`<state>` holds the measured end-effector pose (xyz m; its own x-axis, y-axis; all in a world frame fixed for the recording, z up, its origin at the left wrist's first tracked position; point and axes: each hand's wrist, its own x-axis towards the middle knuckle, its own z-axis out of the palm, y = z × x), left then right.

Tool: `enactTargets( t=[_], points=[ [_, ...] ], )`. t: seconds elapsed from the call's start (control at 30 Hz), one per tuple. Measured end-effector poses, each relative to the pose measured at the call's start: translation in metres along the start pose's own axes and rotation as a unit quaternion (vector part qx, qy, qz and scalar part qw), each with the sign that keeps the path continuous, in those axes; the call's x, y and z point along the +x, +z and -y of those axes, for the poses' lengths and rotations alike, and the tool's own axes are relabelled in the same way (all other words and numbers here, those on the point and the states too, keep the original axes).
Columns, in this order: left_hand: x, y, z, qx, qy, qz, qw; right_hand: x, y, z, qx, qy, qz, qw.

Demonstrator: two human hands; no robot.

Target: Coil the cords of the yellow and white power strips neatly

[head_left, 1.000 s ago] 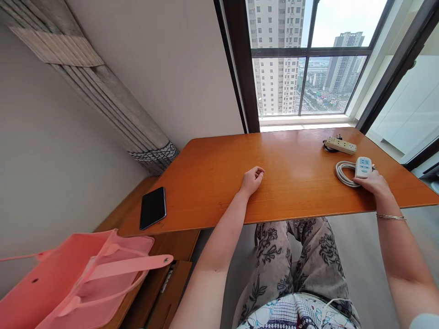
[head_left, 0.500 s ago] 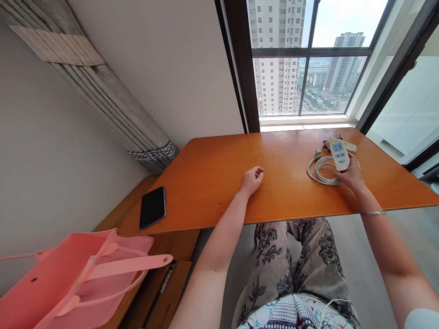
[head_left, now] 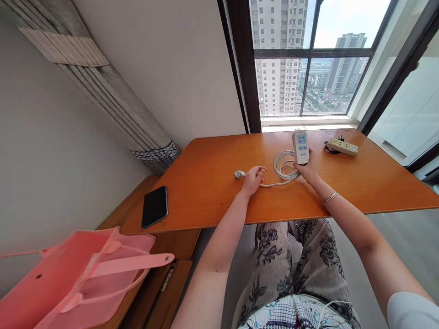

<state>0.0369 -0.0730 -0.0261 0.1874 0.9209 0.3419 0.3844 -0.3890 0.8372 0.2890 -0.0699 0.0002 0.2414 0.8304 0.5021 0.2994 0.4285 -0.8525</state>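
A white power strip (head_left: 301, 147) with blue-grey socket faces stands tilted up in my right hand (head_left: 310, 170), which is closed around its lower right side. Its white cable (head_left: 281, 165) lies in loose loops on the table just left of the strip. From the loops the cable runs left to my left hand (head_left: 254, 179), whose fingers are curled over it close to the plug. The plug (head_left: 239, 174) pokes out on the left side of that hand, near the tabletop.
A cream power strip (head_left: 342, 146) with a black cord lies at the right on the orange-brown wooden table (head_left: 206, 183). Toward the left edge lies a black tablet or phone (head_left: 154, 207). An open pink bag (head_left: 85, 274) stands below on the left. Behind the table is a window.
My right hand has carried the white power strip and its cable left, away from the cream one. The plug now lies at my left hand, which has closed on the cable.
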Motion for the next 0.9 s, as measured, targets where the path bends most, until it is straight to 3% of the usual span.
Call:
enactTargets(
  t=[0.3,0.67,0.8,0.9],
  points=[
    [-0.007,0.004,-0.014,0.1,0.033,0.103,0.989,-0.006,0.003,-0.022,0.097,0.07,-0.064,0.991],
    [-0.012,0.016,-0.03,0.234,0.102,0.15,0.955,-0.009,0.009,-0.013,0.205,0.121,-0.108,0.965],
    [-0.013,0.015,-0.028,0.232,0.142,0.122,0.955,-0.006,0.004,-0.013,0.185,0.118,-0.127,0.967],
    [-0.013,0.014,-0.026,0.157,0.146,0.015,0.977,-0.003,-0.002,-0.013,0.142,0.11,-0.166,0.97]
  ],
)
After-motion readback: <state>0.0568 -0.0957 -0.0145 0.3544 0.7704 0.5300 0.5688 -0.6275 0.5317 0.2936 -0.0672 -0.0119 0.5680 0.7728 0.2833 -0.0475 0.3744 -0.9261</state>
